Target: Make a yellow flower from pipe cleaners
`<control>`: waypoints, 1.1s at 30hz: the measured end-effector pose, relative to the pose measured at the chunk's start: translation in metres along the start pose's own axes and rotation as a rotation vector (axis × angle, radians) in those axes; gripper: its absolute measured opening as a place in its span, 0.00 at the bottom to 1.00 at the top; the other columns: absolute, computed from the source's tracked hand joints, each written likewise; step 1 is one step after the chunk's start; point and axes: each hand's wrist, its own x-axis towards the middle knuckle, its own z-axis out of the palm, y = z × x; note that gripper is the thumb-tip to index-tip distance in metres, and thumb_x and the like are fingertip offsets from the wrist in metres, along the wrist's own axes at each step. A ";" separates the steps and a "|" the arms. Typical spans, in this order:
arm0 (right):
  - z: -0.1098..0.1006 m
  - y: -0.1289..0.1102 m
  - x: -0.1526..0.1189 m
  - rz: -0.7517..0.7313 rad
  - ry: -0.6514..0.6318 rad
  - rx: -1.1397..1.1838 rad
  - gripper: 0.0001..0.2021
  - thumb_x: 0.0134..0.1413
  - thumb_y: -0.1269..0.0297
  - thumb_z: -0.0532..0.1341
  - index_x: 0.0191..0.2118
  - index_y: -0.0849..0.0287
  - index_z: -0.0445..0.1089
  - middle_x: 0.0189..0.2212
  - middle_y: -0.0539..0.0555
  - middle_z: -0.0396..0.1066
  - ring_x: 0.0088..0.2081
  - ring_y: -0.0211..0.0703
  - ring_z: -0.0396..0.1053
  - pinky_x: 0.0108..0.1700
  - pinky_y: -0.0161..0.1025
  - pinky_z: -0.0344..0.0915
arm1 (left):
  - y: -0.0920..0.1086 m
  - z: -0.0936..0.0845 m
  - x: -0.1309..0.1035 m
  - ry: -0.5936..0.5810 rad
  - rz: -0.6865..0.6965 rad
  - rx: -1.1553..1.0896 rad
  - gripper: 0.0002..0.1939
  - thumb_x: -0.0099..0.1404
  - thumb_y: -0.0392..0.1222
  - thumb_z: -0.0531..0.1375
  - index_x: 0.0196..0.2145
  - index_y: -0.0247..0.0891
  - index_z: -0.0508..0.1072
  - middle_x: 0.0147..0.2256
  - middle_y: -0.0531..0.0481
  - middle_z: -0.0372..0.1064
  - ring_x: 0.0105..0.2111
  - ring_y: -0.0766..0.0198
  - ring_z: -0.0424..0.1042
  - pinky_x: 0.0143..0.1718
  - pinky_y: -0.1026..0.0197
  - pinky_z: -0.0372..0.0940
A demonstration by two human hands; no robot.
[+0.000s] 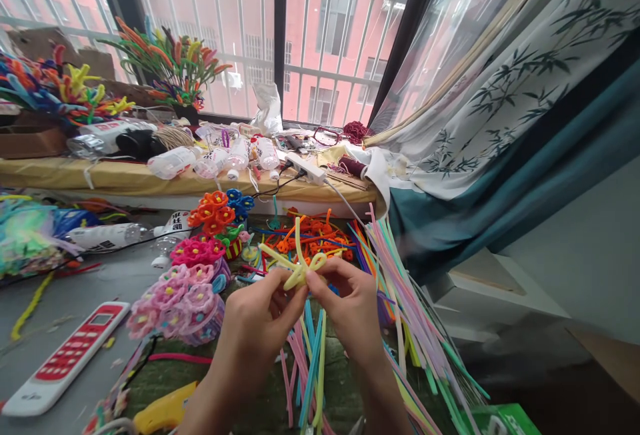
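Cluttered craft table (75, 288) under a barred window; left hand (263, 318) and right hand (350, 308) both pinch a yellow pipe-cleaner flower (299, 268), possibly half-formed, raised above loose pipe cleaners (400, 288), with pink flower bundles (180, 298) just left.

What we see around the craft counter

On the counter (75, 288) we see a red and white remote (67, 358), pink fuzzy flowers (175, 302), orange flowers (213, 212), a yellow glue gun (163, 412) and a spread of loose pastel stems (400, 288). Along the window ledge (125, 178) we find plastic bottles (175, 162), a white power strip (306, 168) and colourful bouquets (170, 62); a bamboo-print curtain (500, 88) hangs to the right.
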 end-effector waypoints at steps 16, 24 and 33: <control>-0.001 -0.002 0.000 0.088 -0.134 0.278 0.06 0.47 0.63 0.72 0.29 0.58 0.79 0.27 0.50 0.78 0.30 0.40 0.73 0.35 0.34 0.71 | -0.003 -0.006 0.005 -0.027 -0.302 -0.779 0.13 0.57 0.45 0.69 0.21 0.36 0.76 0.19 0.57 0.62 0.21 0.72 0.56 0.22 0.69 0.53; -0.001 -0.006 0.003 0.143 -0.294 0.427 0.08 0.46 0.59 0.74 0.30 0.58 0.82 0.24 0.49 0.75 0.28 0.37 0.71 0.34 0.32 0.71 | -0.001 -0.006 0.005 -0.064 -0.353 -0.809 0.07 0.55 0.39 0.68 0.21 0.39 0.78 0.20 0.57 0.70 0.20 0.72 0.59 0.23 0.70 0.57; -0.006 -0.001 0.005 0.108 -0.338 0.378 0.10 0.53 0.58 0.70 0.28 0.60 0.81 0.24 0.50 0.73 0.26 0.34 0.68 0.31 0.30 0.67 | 0.010 -0.003 0.004 0.030 -0.373 -0.696 0.08 0.57 0.41 0.65 0.23 0.37 0.76 0.24 0.54 0.73 0.28 0.65 0.71 0.31 0.67 0.65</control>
